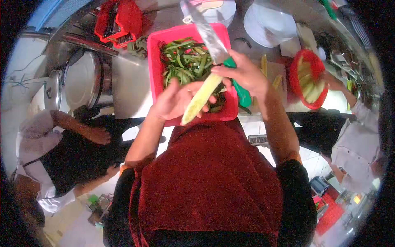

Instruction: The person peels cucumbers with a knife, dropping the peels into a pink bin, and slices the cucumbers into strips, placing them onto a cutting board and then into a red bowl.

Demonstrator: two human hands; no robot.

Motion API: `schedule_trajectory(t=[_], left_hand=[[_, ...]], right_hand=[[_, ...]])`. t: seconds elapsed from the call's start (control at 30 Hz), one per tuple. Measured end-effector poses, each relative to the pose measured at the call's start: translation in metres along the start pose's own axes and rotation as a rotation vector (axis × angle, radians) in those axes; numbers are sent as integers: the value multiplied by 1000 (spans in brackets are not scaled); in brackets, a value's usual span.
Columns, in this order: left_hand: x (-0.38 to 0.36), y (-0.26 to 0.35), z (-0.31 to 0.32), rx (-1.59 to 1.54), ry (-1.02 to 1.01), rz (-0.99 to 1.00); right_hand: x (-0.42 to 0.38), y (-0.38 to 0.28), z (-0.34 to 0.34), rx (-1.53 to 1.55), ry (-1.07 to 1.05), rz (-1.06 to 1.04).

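Note:
A long pale green half of peeled cucumber (201, 98), its seedy cut face showing, slants over the near part of a pink tub (152, 66). My left hand (170, 102) is palm up with the cucumber across its curled fingers; the thumb stands apart. In my right hand (249, 74) is a knife (210, 41) with a green handle, its broad blade pointing up and away. The right thumb and fingertips lie at the cucumber's upper end. Dark green peelings (185, 61) with some red bits fill the tub below both hands.
At right, a co-worker's hand (333, 82) is at a red basket (294, 78) of pale cucumber pieces. Stacked white plates (269, 24) stand behind. Cucumber strips (264, 66) lie on a board. A red holder (129, 18) and large metal pots (82, 78) are left. Another person (61, 152) stands left.

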State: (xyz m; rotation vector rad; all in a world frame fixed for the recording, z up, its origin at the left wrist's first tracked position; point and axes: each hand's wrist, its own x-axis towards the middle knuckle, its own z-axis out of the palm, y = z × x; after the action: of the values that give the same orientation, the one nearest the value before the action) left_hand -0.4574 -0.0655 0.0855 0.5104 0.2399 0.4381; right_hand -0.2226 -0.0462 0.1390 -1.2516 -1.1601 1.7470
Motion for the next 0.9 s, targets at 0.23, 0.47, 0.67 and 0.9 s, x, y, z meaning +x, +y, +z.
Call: schedule_trajectory(t=[0.23, 0.47, 0.67, 0.9], left_hand=[[19, -2, 16, 312, 272, 30], [25, -1, 34, 357, 456, 422], [24, 2, 49, 476, 572, 462], [20, 1, 50, 601, 579, 568]], right_hand=[[-2, -19, 17, -344, 319, -145], [-65, -38, 28, -362, 150, -40], [-70, -39, 34, -507, 153, -149], [-73, -42, 34, -460, 139, -123]])
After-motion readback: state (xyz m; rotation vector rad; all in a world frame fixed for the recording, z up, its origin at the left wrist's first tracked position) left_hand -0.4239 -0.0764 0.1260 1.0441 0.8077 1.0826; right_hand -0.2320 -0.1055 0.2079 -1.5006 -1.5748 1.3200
